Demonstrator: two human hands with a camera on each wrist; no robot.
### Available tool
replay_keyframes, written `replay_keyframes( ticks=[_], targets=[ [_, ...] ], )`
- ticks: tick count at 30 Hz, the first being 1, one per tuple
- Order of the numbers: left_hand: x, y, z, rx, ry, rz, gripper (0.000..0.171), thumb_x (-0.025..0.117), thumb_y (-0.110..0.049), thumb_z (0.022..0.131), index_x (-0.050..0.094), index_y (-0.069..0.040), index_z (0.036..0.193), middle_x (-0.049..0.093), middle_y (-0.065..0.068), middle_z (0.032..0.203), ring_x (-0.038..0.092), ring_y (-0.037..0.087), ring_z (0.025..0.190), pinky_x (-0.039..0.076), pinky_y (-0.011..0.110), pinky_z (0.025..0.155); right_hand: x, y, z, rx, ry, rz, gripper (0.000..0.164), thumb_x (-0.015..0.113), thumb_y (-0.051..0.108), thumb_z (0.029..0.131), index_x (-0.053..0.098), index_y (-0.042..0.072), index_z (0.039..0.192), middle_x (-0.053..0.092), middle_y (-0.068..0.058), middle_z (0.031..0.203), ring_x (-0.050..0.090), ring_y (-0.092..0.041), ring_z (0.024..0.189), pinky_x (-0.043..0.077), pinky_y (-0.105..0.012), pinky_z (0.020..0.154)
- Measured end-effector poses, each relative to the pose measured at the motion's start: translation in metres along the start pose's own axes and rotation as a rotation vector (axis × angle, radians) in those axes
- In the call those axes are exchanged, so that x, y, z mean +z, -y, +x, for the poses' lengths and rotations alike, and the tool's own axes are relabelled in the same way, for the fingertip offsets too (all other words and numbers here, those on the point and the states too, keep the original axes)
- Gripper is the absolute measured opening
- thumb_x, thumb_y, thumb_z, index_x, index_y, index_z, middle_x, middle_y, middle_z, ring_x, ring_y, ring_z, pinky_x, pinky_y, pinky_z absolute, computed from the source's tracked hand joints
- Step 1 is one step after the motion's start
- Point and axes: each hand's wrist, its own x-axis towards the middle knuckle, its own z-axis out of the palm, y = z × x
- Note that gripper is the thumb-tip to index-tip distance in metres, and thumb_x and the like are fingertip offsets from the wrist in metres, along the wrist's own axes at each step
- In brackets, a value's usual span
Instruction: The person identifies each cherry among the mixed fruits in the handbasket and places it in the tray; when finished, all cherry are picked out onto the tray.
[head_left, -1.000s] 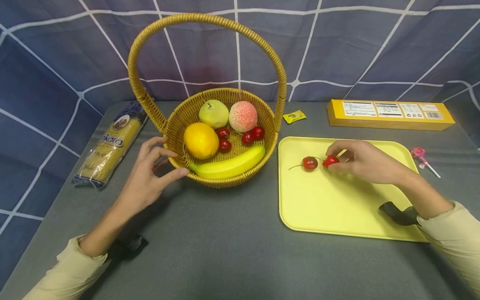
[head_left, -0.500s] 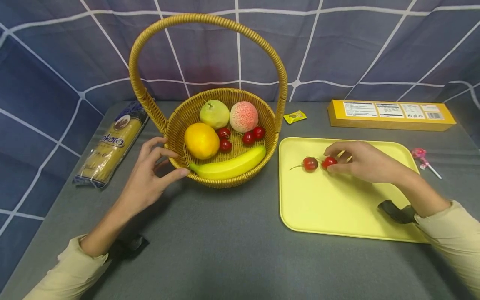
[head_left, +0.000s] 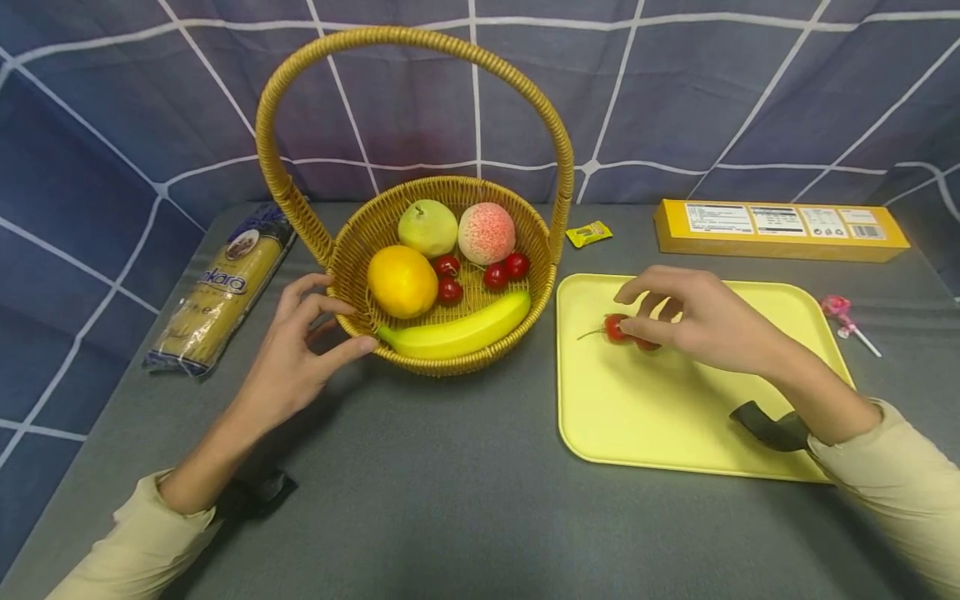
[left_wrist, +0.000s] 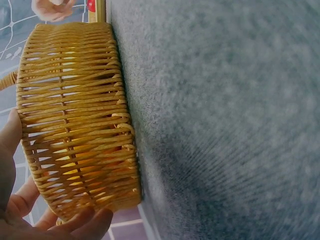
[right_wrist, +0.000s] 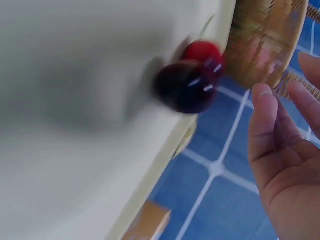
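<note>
My left hand (head_left: pixel 296 346) grips the left rim of a wicker basket (head_left: pixel 431 367), thumb and fingers at its edge; the left wrist view shows fingertips against the woven wall (left_wrist: pixel 75 115). My right hand (head_left: pixel 701 321) hovers over a yellow tray (head_left: pixel 667 417), its thumb and fingers apart and holding nothing. Just beneath them lie two cherries on the tray: one cherry (head_left: pixel 617 328) with a stem pointing left, the other cherry (head_left: pixel 647 343) partly hidden by the thumb. In the right wrist view the nearer cherry (right_wrist: pixel 185 87) looks dark and stands apart from the hand (right_wrist: pixel 295 175).
The basket holds an orange fruit (head_left: pixel 402 282), a green fruit (head_left: pixel 427 228), a peach (head_left: pixel 486 233), a banana (head_left: pixel 465 329) and several cherries (head_left: pixel 450 291). Around stand a pasta packet (head_left: pixel 221 292), a yellow wrapped candy (head_left: pixel 588 233), a long yellow box (head_left: pixel 780 230) and a lollipop (head_left: pixel 840 310).
My right hand has let go of the right cherry and moved slightly left and up from it. That cherry now lies nearer the other one. My left hand has stayed on the basket.
</note>
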Motion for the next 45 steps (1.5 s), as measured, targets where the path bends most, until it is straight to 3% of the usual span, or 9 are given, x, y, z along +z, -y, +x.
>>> replay_keyframes(
  ticks=[5, 10, 16, 25, 30, 35, 40, 45],
  targets=[
    [0.000, 0.000, 0.000, 0.005, -0.003, 0.005, 0.035, 0.080, -0.003, 0.082, 0.059, 0.005, 0.109, 0.028, 0.015, 0.150, 0.030, 0.039, 0.135, 0.042, 0.062, 0.103, 0.011, 0.025, 0.019, -0.046, -0.001, 0.126, 0.022, 0.073, 0.007, 0.088, 0.067, 0.008, 0.109, 0.065, 0.000, 0.096, 0.064, -0.017, 0.071, 0.057, -0.028, 0.055],
    [-0.001, 0.000, 0.000, 0.003, 0.002, 0.003, 0.036, 0.080, -0.003, 0.082, 0.058, 0.005, 0.109, 0.027, 0.016, 0.150, 0.030, 0.041, 0.135, 0.043, 0.063, 0.102, 0.031, 0.045, 0.045, -0.137, -0.066, 0.057, 0.020, 0.071, 0.004, 0.088, 0.070, 0.007, 0.108, 0.067, -0.002, 0.103, 0.062, -0.016, 0.089, 0.056, -0.034, 0.075],
    [-0.001, 0.000, 0.001, 0.003, 0.005, 0.001, 0.035, 0.080, -0.003, 0.082, 0.059, 0.005, 0.109, 0.027, 0.016, 0.150, 0.030, 0.041, 0.135, 0.042, 0.063, 0.102, 0.051, 0.065, 0.075, -0.134, -0.060, -0.038, 0.019, 0.071, 0.009, 0.087, 0.070, 0.006, 0.105, 0.065, -0.004, 0.102, 0.060, -0.022, 0.092, 0.050, -0.037, 0.079],
    [-0.002, 0.001, 0.000, -0.006, 0.012, 0.004, 0.035, 0.081, -0.004, 0.082, 0.059, 0.004, 0.108, 0.027, 0.016, 0.151, 0.030, 0.040, 0.135, 0.043, 0.064, 0.102, 0.066, 0.066, 0.116, -0.053, 0.129, -0.181, 0.020, 0.069, 0.012, 0.086, 0.068, 0.005, 0.105, 0.065, -0.009, 0.096, 0.054, -0.025, 0.091, 0.047, -0.039, 0.078],
    [-0.002, 0.000, 0.001, 0.003, 0.014, 0.004, 0.034, 0.080, -0.003, 0.082, 0.059, 0.004, 0.107, 0.027, 0.017, 0.151, 0.029, 0.041, 0.135, 0.042, 0.065, 0.101, 0.071, 0.067, 0.127, -0.013, 0.222, -0.263, 0.025, 0.068, 0.016, 0.088, 0.068, 0.007, 0.111, 0.065, -0.008, 0.103, 0.052, -0.024, 0.093, 0.047, -0.042, 0.082],
    [-0.003, 0.000, 0.001, -0.006, 0.016, 0.003, 0.034, 0.080, -0.004, 0.082, 0.058, 0.004, 0.107, 0.026, 0.017, 0.151, 0.028, 0.041, 0.136, 0.042, 0.065, 0.102, 0.072, 0.068, 0.137, 0.033, 0.313, -0.285, 0.027, 0.066, 0.016, 0.088, 0.069, 0.008, 0.114, 0.065, -0.007, 0.103, 0.054, -0.023, 0.095, 0.048, -0.041, 0.086],
    [-0.002, 0.000, 0.001, -0.013, 0.017, 0.001, 0.035, 0.080, -0.005, 0.083, 0.058, 0.004, 0.108, 0.026, 0.016, 0.151, 0.029, 0.042, 0.136, 0.042, 0.065, 0.102, 0.073, 0.069, 0.142, 0.072, 0.380, -0.294, 0.032, 0.066, 0.019, 0.090, 0.068, 0.010, 0.121, 0.065, -0.004, 0.119, 0.056, -0.022, 0.104, 0.047, -0.044, 0.095],
    [-0.002, 0.001, 0.001, -0.006, 0.015, 0.000, 0.035, 0.080, -0.004, 0.082, 0.058, 0.004, 0.108, 0.026, 0.016, 0.151, 0.030, 0.041, 0.135, 0.042, 0.065, 0.102, 0.074, 0.068, 0.146, 0.072, 0.427, -0.291, 0.031, 0.065, 0.023, 0.093, 0.068, 0.011, 0.122, 0.065, -0.002, 0.122, 0.056, -0.022, 0.110, 0.045, -0.046, 0.100]
  ],
)
